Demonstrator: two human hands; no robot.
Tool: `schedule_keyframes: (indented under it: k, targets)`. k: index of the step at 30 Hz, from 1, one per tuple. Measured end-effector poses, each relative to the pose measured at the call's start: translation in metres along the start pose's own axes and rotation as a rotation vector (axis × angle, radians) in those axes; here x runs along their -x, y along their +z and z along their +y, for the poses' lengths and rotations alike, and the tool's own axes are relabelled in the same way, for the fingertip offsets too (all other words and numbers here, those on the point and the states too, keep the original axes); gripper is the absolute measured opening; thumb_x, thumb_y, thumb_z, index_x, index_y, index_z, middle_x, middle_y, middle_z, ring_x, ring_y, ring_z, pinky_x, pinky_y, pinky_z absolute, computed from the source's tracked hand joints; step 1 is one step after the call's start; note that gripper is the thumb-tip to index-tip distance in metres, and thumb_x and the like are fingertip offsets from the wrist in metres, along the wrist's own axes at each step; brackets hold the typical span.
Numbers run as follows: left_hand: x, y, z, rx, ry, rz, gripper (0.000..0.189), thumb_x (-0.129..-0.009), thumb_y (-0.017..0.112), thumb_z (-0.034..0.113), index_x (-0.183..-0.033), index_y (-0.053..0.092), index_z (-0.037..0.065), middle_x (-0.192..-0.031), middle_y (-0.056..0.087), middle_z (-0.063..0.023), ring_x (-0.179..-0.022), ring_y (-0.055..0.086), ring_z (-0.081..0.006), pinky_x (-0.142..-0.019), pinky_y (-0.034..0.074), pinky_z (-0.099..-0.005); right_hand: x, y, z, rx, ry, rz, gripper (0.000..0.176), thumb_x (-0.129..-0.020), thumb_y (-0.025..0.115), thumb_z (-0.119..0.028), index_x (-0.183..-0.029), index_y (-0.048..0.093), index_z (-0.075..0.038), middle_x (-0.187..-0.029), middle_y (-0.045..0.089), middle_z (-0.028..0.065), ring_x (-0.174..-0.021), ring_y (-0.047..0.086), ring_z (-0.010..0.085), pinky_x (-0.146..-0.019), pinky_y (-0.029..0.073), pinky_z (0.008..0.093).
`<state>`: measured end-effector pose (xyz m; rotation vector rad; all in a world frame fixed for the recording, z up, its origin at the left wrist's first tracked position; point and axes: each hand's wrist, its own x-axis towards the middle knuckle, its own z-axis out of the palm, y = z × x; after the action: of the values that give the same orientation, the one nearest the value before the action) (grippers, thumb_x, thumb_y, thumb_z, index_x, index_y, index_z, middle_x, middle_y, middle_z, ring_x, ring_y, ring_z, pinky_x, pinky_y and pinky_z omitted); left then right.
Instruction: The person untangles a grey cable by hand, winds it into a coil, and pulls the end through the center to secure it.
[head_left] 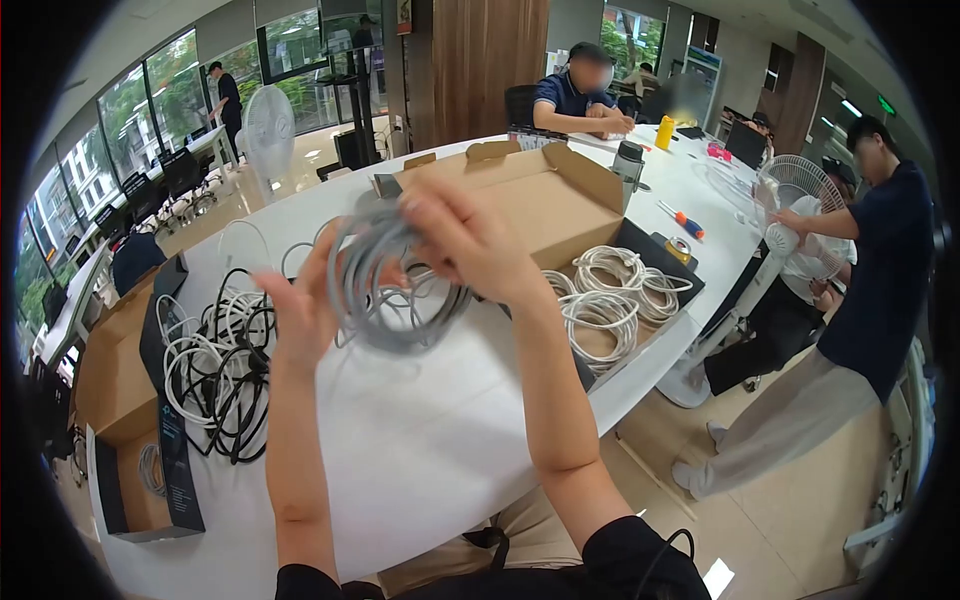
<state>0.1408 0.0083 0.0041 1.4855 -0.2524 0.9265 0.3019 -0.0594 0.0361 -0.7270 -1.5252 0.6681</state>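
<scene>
A coil of grey cable, smeared by motion, is held up above the white table in front of me. My right hand grips the coil at its upper right, with the fingers bent around the strands. On the other side, my left hand has its fingers at the coil's left edge, seemingly passing into the loop, while the thumb sticks out to the left. Parts of the left fingers are hidden behind the strands. Left of that hand lies a tangle of white cables and black cables.
An open cardboard box to the right contains several coiled white cables. At left, another open box holds a grey coil. A bottle, screwdriver and tape roll lie beyond. People and a standing fan are nearby.
</scene>
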Motion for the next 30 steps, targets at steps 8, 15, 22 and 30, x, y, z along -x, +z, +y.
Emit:
schedule_keyframes:
  k: [8,15,22,30]
  targets:
    - [0.031,-0.056,0.017,-0.683,-0.506,0.033,0.054,-0.09,0.031,0.048,-0.089,0.055,-0.001,-0.067,0.058,-0.0083,-0.059,0.057,-0.0131,-0.057,0.047,-0.0228,0.009,0.028,-0.011,0.506,-0.148,-0.311,0.019,-0.084,0.053,-0.021,-0.082,0.056,-0.002,-0.059,0.055,0.0127,-0.05,0.051,0.026,-0.048,0.039,0.0311]
    - [0.009,0.022,0.032,-0.227,-0.484,0.191,0.054,-0.093,0.025,0.042,-0.081,0.049,-0.005,-0.049,0.051,-0.0109,-0.041,0.054,-0.0185,-0.048,0.049,-0.0267,0.011,0.016,-0.022,0.615,-0.246,-0.1,0.022,-0.084,0.055,-0.019,-0.072,0.051,-0.001,-0.055,0.052,0.0099,-0.048,0.05,0.023,-0.047,0.038,0.0296]
    - [0.006,0.034,0.029,-0.184,-0.361,0.338,0.057,-0.093,0.024,0.044,-0.078,0.05,-0.005,-0.041,0.038,-0.0012,-0.031,0.04,-0.0123,-0.039,0.04,-0.0225,0.004,0.021,-0.015,0.622,-0.321,0.12,0.013,-0.081,0.058,-0.013,-0.077,0.054,-0.001,-0.06,0.054,0.0087,-0.05,0.052,0.019,-0.047,0.038,0.0273]
    - [0.009,0.037,0.028,-0.153,-0.209,0.336,0.037,-0.094,0.032,0.032,-0.089,0.049,0.0,-0.055,0.036,0.0021,-0.05,0.037,-0.007,-0.05,0.034,-0.0206,-0.007,0.04,0.001,0.769,-0.535,0.549,0.018,-0.081,0.06,-0.016,-0.073,0.049,-0.004,-0.058,0.054,0.007,-0.046,0.051,0.0187,-0.042,0.038,0.0291]
